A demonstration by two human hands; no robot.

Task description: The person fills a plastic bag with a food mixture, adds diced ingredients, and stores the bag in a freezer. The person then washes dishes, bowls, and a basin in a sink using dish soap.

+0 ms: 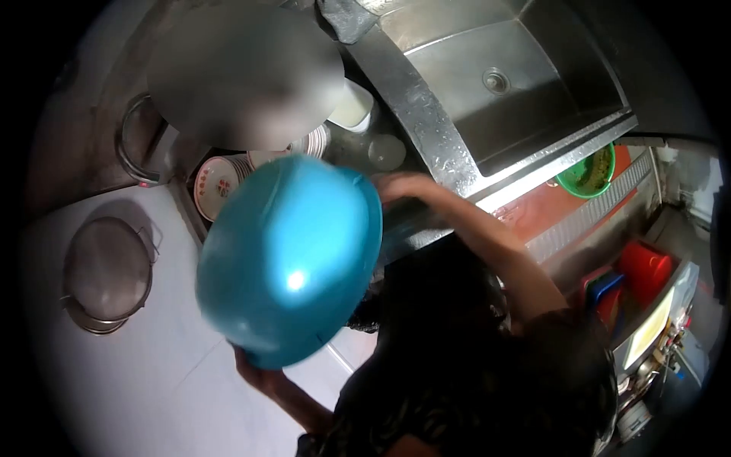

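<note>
A large blue plastic basin [289,259] is tipped so that its rounded outside faces me. My left hand [255,369] grips its lower edge, fingers partly hidden behind the rim. At the upper right edge of the basin is my right hand [396,186], closed around the rim, with its fingertips out of sight. Just beyond the basin, patterned plates [215,188] stand in a row, partly covered by it. A white container [352,105] and a small round translucent item [387,152] are close to my right hand.
A steel sink [487,114] with a drain lies at the upper right. On the white surface at left rests a round metal strainer or pan [110,268]. A green bowl [590,174] and a red container [643,266] are at right. A grey blur covers the top left.
</note>
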